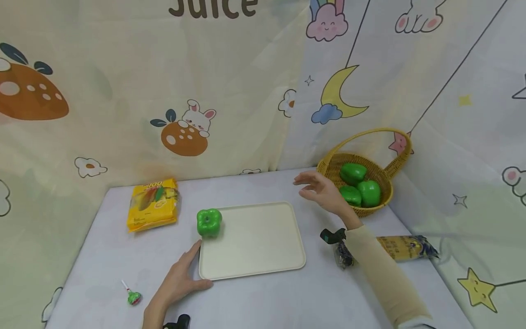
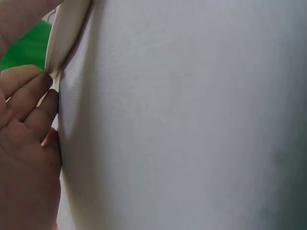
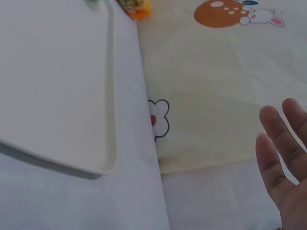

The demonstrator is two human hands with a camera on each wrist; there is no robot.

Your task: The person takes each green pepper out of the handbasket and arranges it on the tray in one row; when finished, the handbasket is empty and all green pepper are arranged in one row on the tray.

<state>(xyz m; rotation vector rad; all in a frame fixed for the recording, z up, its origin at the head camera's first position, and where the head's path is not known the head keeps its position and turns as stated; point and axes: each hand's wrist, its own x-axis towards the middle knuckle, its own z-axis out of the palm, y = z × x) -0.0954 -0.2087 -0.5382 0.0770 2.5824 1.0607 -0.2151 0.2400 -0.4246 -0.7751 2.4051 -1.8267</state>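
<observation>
A cream tray [image 1: 252, 242] lies on the table, with a green bell pepper [image 1: 209, 222] standing at its upper left corner. My left hand [image 1: 178, 276] is at the tray's left side, thumb by the near corner and fingers by the edge below the pepper. In the left wrist view, the left hand's fingers [image 2: 33, 98] are extended beside the tray rim [image 2: 67, 36]. To the right, my right hand [image 1: 322, 192] hovers just left of a yellow wicker basket [image 1: 388, 194], holding nothing. Three green bell peppers [image 1: 370, 193] sit in the basket.
At the back left lies a yellow snack bag [image 1: 153, 205]. A green lollipop [image 1: 133, 297] rests at the front left. Beyond the right forearm are a yellow packet [image 1: 404, 247] and a small dark wrapped item [image 1: 343, 256], partly covered by the arm. Printed cloth backs the table.
</observation>
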